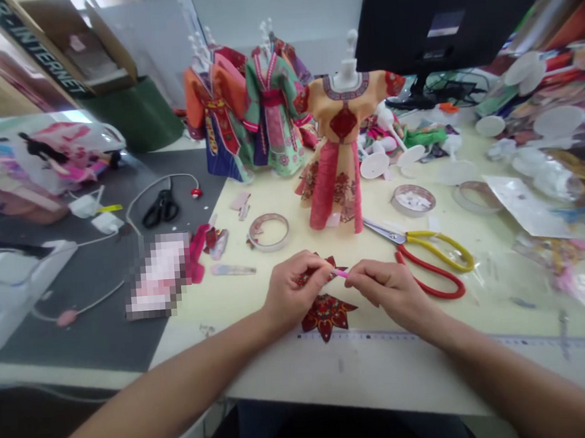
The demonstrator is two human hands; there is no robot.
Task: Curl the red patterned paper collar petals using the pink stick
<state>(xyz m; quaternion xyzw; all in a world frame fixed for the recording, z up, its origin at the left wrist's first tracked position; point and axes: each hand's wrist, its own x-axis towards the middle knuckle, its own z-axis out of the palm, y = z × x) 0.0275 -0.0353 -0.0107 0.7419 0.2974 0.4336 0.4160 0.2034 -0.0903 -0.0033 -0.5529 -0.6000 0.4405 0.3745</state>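
Observation:
Between my two hands, near the table's front, runs a thin pink strip [340, 273]. My left hand [300, 285] is closed, pinching the strip's left end. The fingers of my right hand [385, 289] are closed on its right end. A dark red patterned cutout with pointed petals [325, 315] lies on the table under and beside my left hand; another red patterned piece shows behind those fingers. Right of my right hand are scissors with one yellow and one red handle [428, 253]. A clear ruler [371, 337] lies along the front.
Small dress forms in orange [217, 111], green [273, 107] and peach-and-red clothes [340, 149] stand behind my hands. Tape rolls [268, 233] lie nearby. Black scissors [160, 208] rest on the grey mat [105, 339] at left. Fabric and plastic bags crowd the right; a monitor [449, 21] stands behind.

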